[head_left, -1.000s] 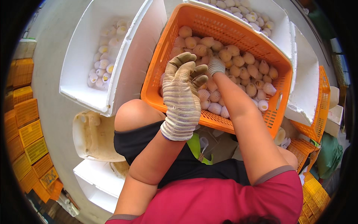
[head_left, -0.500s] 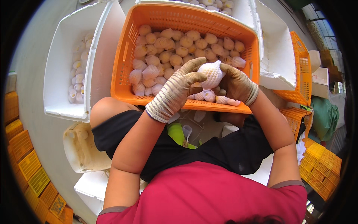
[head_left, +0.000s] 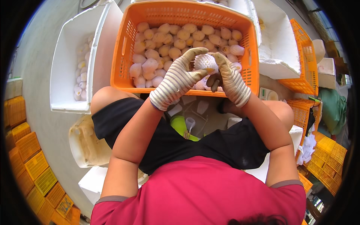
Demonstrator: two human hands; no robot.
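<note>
A round fruit in a white foam net sleeve (head_left: pixel 204 62) is held over the near side of an orange plastic crate (head_left: pixel 127 90). My left hand (head_left: pixel 175 77), in a striped work glove, grips it from the left between thumb and fingers. From the right, my gloved right hand (head_left: pixel 233 79) closes on the same fruit with its fingertips. A bit of yellowish skin shows at the sleeve's lower edge. Inside the crate lie many more foam-sleeved fruits (head_left: pixel 183 34), partly hidden behind my hands.
A white foam box (head_left: pixel 98 48) with sleeved fruits stands left of the crate, another foam box (head_left: pixel 279 66) to the right. Between my legs are a lime-green object (head_left: pixel 179 124) and loose foam sleeves (head_left: pixel 203 107). Yellow-orange crates (head_left: pixel 36 167) line the left; more crates (head_left: pixel 327 157) sit at right.
The fruit has turned in my hands; its gathered sleeve tip no longer points up, and yellowish skin now shows at the lower edge. My view has shifted slightly, with the crate higher in the picture.
</note>
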